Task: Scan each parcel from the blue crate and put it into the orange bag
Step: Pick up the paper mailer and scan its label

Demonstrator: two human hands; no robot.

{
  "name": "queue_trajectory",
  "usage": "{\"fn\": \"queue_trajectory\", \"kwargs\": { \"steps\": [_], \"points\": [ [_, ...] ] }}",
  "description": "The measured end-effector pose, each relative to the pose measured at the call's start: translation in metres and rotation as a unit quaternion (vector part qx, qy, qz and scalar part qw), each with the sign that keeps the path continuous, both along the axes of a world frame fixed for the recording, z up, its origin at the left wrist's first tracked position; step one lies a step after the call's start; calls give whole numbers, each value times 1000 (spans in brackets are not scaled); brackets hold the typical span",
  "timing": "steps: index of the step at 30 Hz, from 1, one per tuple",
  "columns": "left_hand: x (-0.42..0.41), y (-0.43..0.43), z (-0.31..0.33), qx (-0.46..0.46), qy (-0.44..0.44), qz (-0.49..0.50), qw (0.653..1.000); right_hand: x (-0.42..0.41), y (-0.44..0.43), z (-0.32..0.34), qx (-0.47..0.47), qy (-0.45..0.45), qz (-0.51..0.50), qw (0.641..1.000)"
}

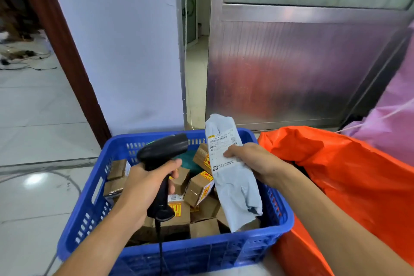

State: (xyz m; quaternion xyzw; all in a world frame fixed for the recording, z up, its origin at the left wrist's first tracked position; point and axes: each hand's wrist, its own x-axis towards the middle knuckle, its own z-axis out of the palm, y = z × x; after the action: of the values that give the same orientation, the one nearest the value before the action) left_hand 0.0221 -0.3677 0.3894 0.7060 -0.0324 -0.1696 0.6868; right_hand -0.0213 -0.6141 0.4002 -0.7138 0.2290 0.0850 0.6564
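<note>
My left hand (143, 186) grips the handle of a black barcode scanner (162, 154), its head pointing right. My right hand (253, 161) holds a long grey soft parcel (233, 186) upright over the blue crate (96, 197), its white label with a barcode facing me and the scanner. Inside the crate lie several small cardboard boxes (199, 188) with yellow-and-red stickers and something dark green. The orange bag (349, 168) stands open just right of the crate, behind my right forearm.
A pink bag (389, 105) rises behind the orange one at the far right. A metal door (291, 63) and a white wall (116, 51) stand behind the crate. Pale tiled floor (40, 132) spreads to the left, with cables lying far back.
</note>
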Motion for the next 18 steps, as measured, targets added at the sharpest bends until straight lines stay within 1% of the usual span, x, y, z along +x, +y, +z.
{"fn": "queue_trajectory", "kwargs": {
  "steps": [3, 7, 9, 12, 15, 18],
  "points": [
    [-7, -3, -4, 5, 24, -10, 1000, -6, -9, 2, -14, -15, 10, 1000],
    [-15, -8, -11, 16, 67, -36, 997, -11, -35, 9, -20, -57, -47, 997],
    [-23, -17, -15, 7, 98, -60, 993, -18, -54, 8, -27, -68, -74, 995],
    [-37, -35, -25, -30, 152, -77, 985, -35, -79, -1, -42, -59, -87, 994],
    [-45, -54, -35, -27, 172, -107, 979, -57, -111, -18, -65, -26, -120, 990],
    [-53, -80, -44, -19, 183, -133, 974, -86, -145, -44, -102, -11, -177, 979]
  ]
}}
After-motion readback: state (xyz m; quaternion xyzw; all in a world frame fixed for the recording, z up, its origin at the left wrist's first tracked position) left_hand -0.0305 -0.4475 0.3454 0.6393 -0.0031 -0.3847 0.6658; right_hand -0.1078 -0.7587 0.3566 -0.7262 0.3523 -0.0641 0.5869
